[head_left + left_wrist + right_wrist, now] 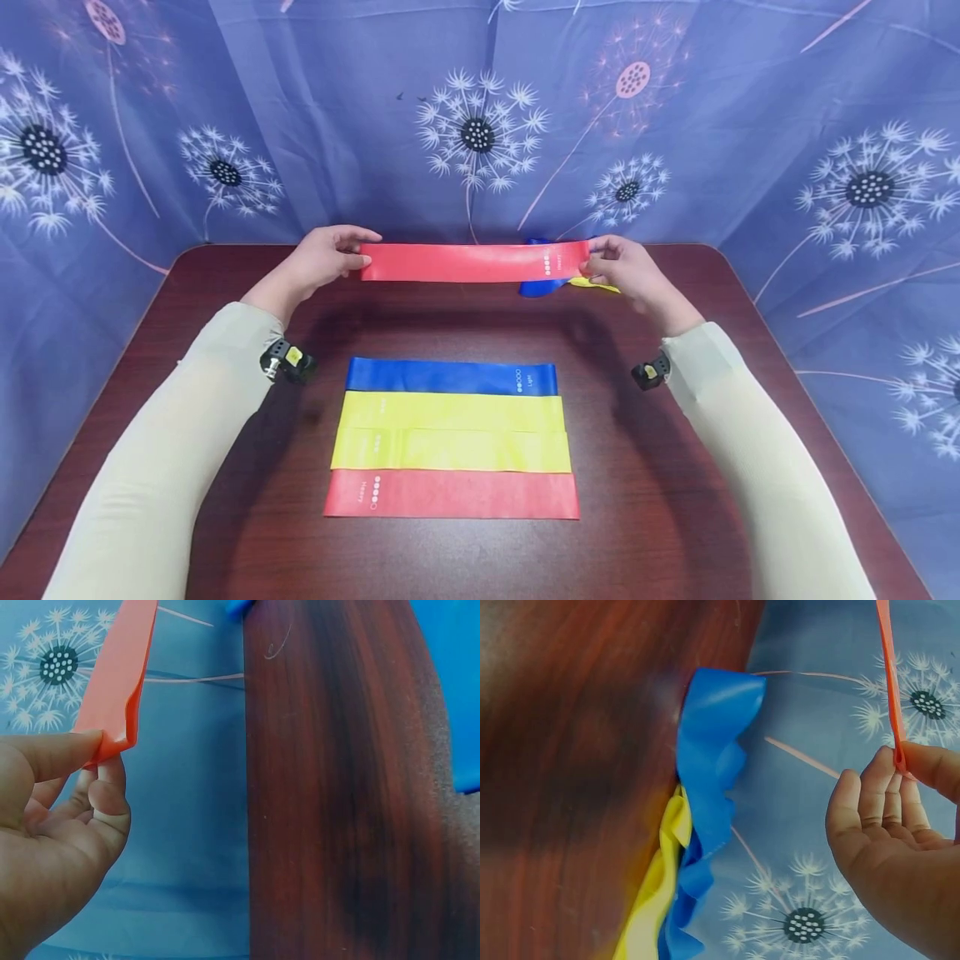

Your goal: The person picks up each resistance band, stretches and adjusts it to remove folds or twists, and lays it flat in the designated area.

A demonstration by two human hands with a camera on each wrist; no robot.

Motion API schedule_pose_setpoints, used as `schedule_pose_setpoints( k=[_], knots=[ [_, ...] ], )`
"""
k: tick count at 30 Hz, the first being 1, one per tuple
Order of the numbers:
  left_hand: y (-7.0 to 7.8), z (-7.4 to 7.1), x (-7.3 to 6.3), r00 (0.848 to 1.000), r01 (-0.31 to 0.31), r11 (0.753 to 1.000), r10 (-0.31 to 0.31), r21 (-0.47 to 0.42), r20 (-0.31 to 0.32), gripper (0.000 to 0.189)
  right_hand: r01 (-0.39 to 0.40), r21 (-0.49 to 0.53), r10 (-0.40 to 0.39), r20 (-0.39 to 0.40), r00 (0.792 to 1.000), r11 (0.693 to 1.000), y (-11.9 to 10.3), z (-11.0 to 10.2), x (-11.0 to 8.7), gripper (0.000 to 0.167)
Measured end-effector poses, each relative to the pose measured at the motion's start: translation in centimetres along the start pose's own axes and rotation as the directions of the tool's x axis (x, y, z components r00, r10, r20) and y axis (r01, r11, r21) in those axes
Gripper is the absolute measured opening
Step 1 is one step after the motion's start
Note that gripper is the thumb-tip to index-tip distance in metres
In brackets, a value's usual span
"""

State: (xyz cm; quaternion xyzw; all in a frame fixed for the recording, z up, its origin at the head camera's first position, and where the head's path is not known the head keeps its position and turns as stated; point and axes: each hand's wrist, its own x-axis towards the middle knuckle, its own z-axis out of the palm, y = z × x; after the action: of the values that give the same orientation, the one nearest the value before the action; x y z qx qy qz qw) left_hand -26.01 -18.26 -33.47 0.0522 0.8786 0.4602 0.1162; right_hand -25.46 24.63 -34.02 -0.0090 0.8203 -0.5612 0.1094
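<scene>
A red resistance loop band (457, 262) is stretched out level above the far part of the table. My left hand (327, 257) pinches its left end between thumb and fingers, and the folded loop end shows in the left wrist view. At the other end, my right hand (626, 268) pinches the band near its printed dots. On the table nearer me lie flat bands in a row: a blue band (442, 377), two yellow bands (480, 411) that overlap, and another red band (480, 493) marked "Heavy".
Behind the held band, by my right hand, a crumpled blue band (716, 712) and a crumpled yellow band (651, 900) lie at the table's far edge. A blue dandelion-print curtain (337, 125) encloses the back and sides of the dark wooden table (465, 558).
</scene>
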Motion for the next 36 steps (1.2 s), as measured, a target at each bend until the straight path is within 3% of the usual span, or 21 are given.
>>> schedule_pose_setpoints(
  k=[5,13,20,26,36],
  knots=[
    [-1.2,0.1,0.0,1.0,0.007,0.999,-0.008,-0.043,-0.007,0.046,-0.034,0.024,0.034,-0.009,0.999,0.999,1.1,0.7,0.4,0.027],
    [-2.8,0.8,-0.7,0.999,0.04,0.998,-0.042,-0.043,-0.032,0.044,-0.055,0.027,0.056,-0.009,0.998,0.998,2.7,2.1,0.3,0.033],
    [-4.5,1.8,-1.4,0.999,0.048,0.997,-0.048,-0.061,-0.004,0.044,-0.058,0.018,0.059,-0.033,0.998,0.998,4.7,3.8,-0.3,0.037],
    [-5.8,2.7,-1.9,0.998,0.069,0.997,-0.069,-0.038,0.011,0.043,-0.065,-0.002,0.064,-0.055,0.996,0.998,6.3,4.8,-0.8,0.044],
    [-7.3,3.5,-2.3,0.995,0.101,0.995,-0.101,-0.019,0.009,0.041,-0.086,-0.02,0.085,-0.06,0.995,0.996,7.6,5.7,-1.3,0.039]
  ],
)
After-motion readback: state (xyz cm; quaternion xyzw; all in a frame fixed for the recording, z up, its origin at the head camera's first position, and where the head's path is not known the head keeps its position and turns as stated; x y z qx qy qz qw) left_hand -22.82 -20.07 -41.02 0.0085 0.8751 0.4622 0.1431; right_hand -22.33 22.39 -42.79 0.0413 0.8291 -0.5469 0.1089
